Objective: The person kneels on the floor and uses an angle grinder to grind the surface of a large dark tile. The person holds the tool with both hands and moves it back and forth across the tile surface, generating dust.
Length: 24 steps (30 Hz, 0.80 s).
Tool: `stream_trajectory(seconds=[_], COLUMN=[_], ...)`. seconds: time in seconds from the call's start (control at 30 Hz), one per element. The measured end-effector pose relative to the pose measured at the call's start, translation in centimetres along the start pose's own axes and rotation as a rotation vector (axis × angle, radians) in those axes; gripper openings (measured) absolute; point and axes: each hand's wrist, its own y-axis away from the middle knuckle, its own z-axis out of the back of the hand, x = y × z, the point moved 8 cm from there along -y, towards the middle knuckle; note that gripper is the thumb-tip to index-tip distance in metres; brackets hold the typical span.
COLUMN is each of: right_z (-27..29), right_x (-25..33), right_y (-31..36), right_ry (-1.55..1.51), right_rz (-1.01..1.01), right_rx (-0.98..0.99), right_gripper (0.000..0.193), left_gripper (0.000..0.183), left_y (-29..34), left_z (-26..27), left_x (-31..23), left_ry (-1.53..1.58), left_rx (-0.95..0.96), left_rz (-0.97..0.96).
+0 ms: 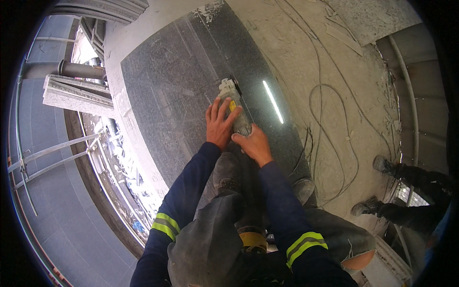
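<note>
Dusty pale floor (291,43) | power tool (244,122) mid-slab on dark, speckled slab (162,95); dust-caked grey body, yellow patch, ridged near end | left hand (221,125) laid over it | right hand (258,145) clasping near end

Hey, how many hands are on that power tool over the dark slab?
2: the left hand has its fingers over the left side of the power tool; the right hand grips its near end. No others seem hidden.
</note>
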Motion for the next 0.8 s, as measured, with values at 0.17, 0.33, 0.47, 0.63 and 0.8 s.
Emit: stream_trajectory(seconds=[0.17,0.33,0.47,0.63,0.8], right_z=[0.2,0.1,0.1,0.4,0.3], right_x=[1.4,1.2,1.0,1.4,1.2], right_y=[-0.2,-0.5,0.2,1.4,1.5], right_ry=[-0.041,-0.058,-0.063,-0.022,-0.025], right_rz=[-0.024,-0.008,-0.030,-0.033,-0.044], right_rx=[0.016,0.019,0.046,0.035,0.040], right_gripper=[0.056,0.061,0.064,0.066,0.067], left_gripper=[0.060,0.063,0.062,0.066,0.066], left_y=[-0.8,-0.8,-0.3,0.4,0.3], left_z=[-0.5,-0.7,-0.5,-0.1,0.3], left_x=[0.4,0.5,0.2,-0.3,-0.6], left_ry=[-0.073,-0.077,-0.078,-0.095,-0.090], left_rx=[0.044,0.057,0.044,0.046,0.058], left_rz=[-0.016,-0.041,-0.059,-0.057,-0.058])
